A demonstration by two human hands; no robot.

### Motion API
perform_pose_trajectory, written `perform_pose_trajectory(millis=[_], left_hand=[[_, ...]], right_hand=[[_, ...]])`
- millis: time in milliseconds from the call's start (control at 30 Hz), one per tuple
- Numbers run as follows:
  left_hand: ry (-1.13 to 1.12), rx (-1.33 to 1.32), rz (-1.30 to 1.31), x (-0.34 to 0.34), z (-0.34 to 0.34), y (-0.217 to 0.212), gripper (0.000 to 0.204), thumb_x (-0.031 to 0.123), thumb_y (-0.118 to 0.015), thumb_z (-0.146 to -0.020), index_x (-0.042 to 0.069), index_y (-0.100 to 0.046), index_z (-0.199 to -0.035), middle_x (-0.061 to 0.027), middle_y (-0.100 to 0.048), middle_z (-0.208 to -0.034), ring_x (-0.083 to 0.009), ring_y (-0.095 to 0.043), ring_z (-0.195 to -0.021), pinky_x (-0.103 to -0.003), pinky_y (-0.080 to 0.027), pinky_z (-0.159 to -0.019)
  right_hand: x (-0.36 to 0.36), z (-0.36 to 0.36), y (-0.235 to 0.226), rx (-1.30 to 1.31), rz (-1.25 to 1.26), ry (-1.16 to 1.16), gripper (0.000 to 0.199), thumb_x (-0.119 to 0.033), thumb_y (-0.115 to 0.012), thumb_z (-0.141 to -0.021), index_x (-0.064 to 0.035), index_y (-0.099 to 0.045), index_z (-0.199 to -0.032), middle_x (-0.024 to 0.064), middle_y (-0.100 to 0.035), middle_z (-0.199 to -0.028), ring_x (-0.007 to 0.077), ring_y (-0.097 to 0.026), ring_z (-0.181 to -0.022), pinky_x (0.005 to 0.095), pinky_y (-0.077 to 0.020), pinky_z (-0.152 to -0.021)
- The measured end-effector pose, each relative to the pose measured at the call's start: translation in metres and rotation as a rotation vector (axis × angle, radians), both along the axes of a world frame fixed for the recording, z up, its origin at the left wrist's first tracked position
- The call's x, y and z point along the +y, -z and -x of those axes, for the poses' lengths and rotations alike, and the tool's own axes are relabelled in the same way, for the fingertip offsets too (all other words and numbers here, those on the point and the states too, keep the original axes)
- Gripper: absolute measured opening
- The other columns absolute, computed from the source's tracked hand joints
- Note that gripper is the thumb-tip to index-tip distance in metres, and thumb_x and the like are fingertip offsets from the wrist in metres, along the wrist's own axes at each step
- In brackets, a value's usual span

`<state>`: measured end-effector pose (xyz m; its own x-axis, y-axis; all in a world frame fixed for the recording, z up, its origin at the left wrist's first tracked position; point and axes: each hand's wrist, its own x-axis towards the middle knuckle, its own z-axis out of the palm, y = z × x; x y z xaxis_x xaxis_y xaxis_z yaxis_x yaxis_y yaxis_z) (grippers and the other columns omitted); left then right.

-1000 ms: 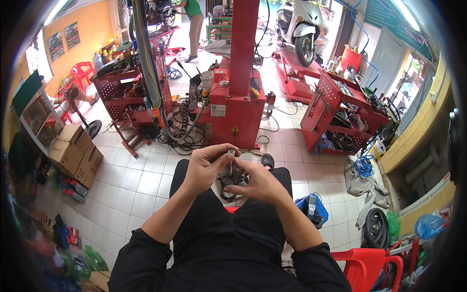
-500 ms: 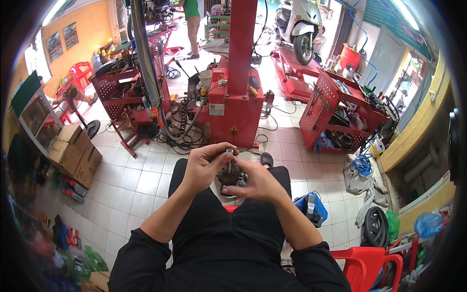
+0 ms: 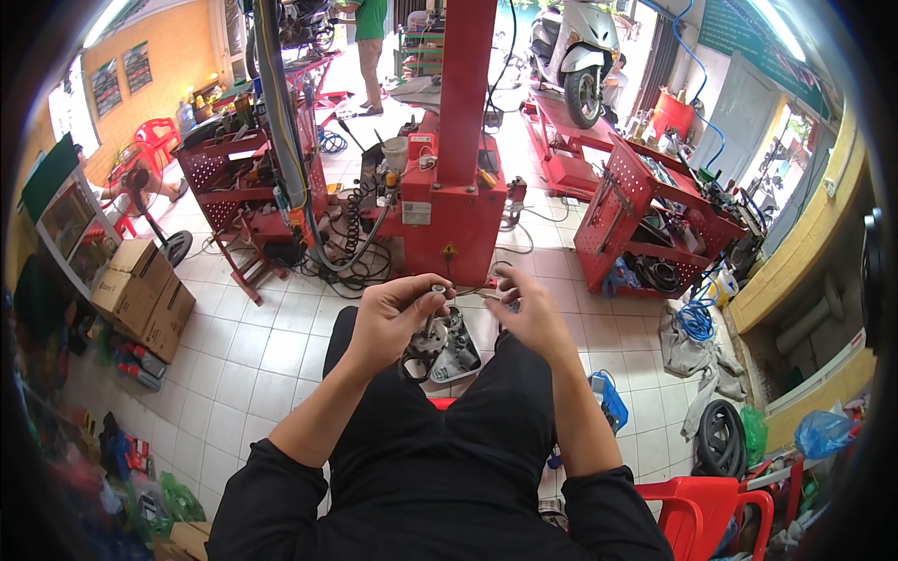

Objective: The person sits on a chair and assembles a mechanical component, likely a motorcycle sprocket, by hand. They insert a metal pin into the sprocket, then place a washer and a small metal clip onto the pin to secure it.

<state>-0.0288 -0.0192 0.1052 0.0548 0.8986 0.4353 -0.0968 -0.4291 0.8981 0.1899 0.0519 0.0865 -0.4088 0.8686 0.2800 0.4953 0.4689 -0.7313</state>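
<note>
My left hand (image 3: pixel 391 321) is closed round an upright silver metal rod with a round, socket-like top (image 3: pixel 438 292), pinched between thumb and fingers. To its right, apart from the rod, is my right hand (image 3: pixel 535 318). Its fingers are curled, and a small greyish piece seems to sit among them, too small to name. Below both hands, between my knees, lies a shallow tray (image 3: pixel 458 376) with dark and grey metal parts (image 3: pixel 455 351) in it. A rounded metal part (image 3: pixel 423 344) stands beside it under the left hand, partly hidden.
A red lift post (image 3: pixel 454 229) rises ahead, with hoses and cables at its foot. Red tool carts (image 3: pixel 645 220) stand on both sides. Cardboard boxes (image 3: pixel 145 294) are at left; a red chair (image 3: pixel 692 510) and tyres (image 3: pixel 722 439) at right. A person (image 3: pixel 370 47) stands far back.
My right hand has moved right and away from the rod, its fingers curling. The tray and parts below show more. My left hand keeps its hold on the rod.
</note>
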Motion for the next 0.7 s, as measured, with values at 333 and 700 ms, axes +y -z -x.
perform_pose_trajectory(millis=[333, 700], left_hand=[[0.000, -0.033, -0.010, 0.000, 0.001, 0.005, 0.017, 0.005, -0.061, -0.091, -0.005, -0.065, -0.105, -0.0044, -0.067, -0.092, -0.0076, -0.060, -0.082, -0.023, -0.050, -0.077], [0.014, -0.009, -0.009, -0.002, 0.000, 0.001, 0.017, 0.005, -0.061, -0.091, -0.005, -0.065, -0.104, -0.0038, -0.066, -0.091, -0.0074, -0.060, -0.083, -0.023, -0.050, -0.077]], right_hand=[[-0.041, 0.039, 0.000, -0.016, -0.016, -0.390, 0.078, -0.042, -0.076, -0.073, 0.0020, -0.047, -0.130, 0.0234, -0.060, -0.115, 0.0340, -0.061, -0.104, 0.0388, -0.0476, -0.088], [-0.040, 0.041, -0.004, -0.026, 0.025, -0.369, 0.082, -0.041, -0.080, -0.069, -0.0010, -0.046, -0.132, 0.0211, -0.063, -0.108, 0.0328, -0.062, -0.098, 0.0391, -0.0480, -0.086]])
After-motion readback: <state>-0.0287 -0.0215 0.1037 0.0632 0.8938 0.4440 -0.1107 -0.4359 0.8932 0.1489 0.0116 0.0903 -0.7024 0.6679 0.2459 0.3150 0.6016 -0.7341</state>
